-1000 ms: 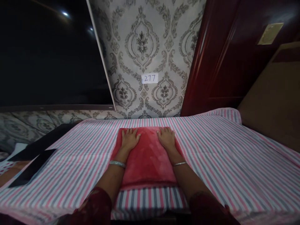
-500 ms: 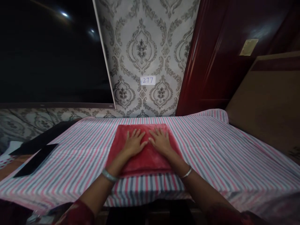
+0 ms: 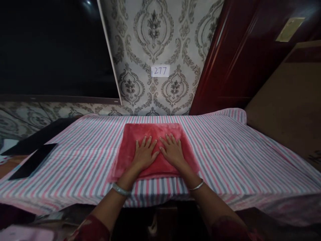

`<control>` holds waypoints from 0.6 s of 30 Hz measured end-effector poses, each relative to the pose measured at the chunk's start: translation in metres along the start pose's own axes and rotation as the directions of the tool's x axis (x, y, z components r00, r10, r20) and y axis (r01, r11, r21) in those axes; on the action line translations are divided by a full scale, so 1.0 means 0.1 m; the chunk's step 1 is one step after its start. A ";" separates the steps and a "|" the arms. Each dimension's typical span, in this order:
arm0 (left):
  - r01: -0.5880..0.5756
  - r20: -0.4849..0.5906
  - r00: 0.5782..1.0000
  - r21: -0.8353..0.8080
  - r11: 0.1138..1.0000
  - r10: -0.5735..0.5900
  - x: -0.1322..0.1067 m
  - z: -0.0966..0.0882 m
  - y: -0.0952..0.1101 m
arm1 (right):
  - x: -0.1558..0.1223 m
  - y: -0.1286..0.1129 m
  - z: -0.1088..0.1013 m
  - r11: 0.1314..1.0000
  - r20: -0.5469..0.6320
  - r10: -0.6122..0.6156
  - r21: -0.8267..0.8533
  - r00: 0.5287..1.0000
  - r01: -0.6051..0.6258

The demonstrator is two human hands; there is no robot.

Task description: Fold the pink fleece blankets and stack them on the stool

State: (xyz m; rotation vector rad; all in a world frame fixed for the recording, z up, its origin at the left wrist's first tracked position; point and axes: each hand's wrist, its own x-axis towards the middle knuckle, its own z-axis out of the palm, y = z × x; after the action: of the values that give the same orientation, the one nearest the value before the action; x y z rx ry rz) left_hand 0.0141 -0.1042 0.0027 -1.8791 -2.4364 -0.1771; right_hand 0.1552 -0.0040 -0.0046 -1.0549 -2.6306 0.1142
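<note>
From the head camera, the left hand [image 3: 145, 154] and right hand [image 3: 173, 152] lie flat, side by side, on a red plush cloth [image 3: 155, 135], their fingertips spread and pointing forward. Neither grip is clamped: each stays open, palm down, pressing on the cloth's near half, with the thumbs almost touching. The cloth lies flat and roughly square near the middle of a pink, grey and white striped sheet [image 3: 225, 157], its near edge just past the wrists. A silver bangle [image 3: 120, 189] circles the left wrist, a thinner bangle [image 3: 196, 185] the right, and dark maroon sleeves [image 3: 91, 231] show at the bottom of the view. Two flat black panels [image 3: 32, 161] lie at the sheet's left edge. Beyond the sheet rises damask wallpaper [image 3: 152, 33] bearing a white label [image 3: 160, 71] marked 277, with a large dark screen [image 3: 50, 50] to its left, a glossy maroon door [image 3: 220, 67] to its right, and a brown board [image 3: 283, 107] further right.
</note>
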 end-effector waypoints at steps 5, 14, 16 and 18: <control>-0.007 0.000 1.000 -0.015 1.000 0.007 0.01 0.00 0.00 | -0.02 -0.02 -0.03 1.000 -0.013 0.003 -0.012 1.000 -0.003; -0.016 0.028 0.999 -0.011 1.000 0.017 -0.25 -0.31 -0.04 | -0.29 0.03 -0.31 1.000 0.129 -0.022 -0.002 0.991 0.023; 0.013 -0.020 1.000 0.041 0.999 -0.012 -0.45 -0.33 -0.12 | -0.48 0.06 -0.29 0.999 0.105 -0.036 0.000 0.994 0.036; 0.057 -0.075 0.996 0.074 0.996 -0.052 -0.63 -0.29 -0.22 | -0.64 0.09 -0.24 0.999 0.060 -0.043 -0.005 0.997 0.043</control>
State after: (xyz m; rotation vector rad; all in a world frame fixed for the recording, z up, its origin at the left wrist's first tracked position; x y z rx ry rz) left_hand 0.0084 -0.1734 0.0225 -1.7454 -2.4121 -0.1499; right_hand 0.2121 -0.0427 0.0003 -1.0114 -2.7069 0.1294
